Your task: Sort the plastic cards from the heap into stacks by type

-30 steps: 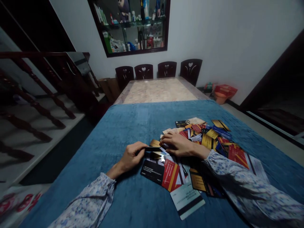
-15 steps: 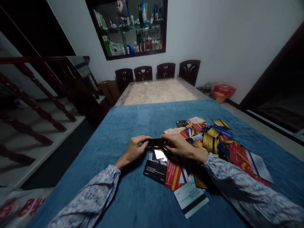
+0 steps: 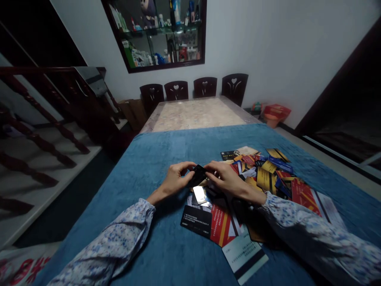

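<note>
A small black card [image 3: 198, 175] is pinched between both hands, tilted, a little above the near cards. My left hand [image 3: 177, 178] is closed on its left edge, with thumb and forefinger. At its right edge, my right hand [image 3: 224, 178] is closed on it in the same way. Below lie a shiny card [image 3: 199, 194] reflecting light, a black card with white print [image 3: 196, 220], a red card with an orange stripe [image 3: 220, 224] and a silver card with a dark stripe [image 3: 245, 256]. My right forearm hides some of the cards.
A loose heap of red, gold and blue cards [image 3: 266, 178] spreads to the right on the blue cloth [image 3: 149, 167]. Past the cloth, the bare tabletop [image 3: 196, 113] runs to several dark chairs [image 3: 205, 87]. A stair railing [image 3: 38, 137] stands at the left.
The black card has turned from nearly edge-on to tilted, showing more of its face. Both hands still hold it, and the camera view has shifted slightly.
</note>
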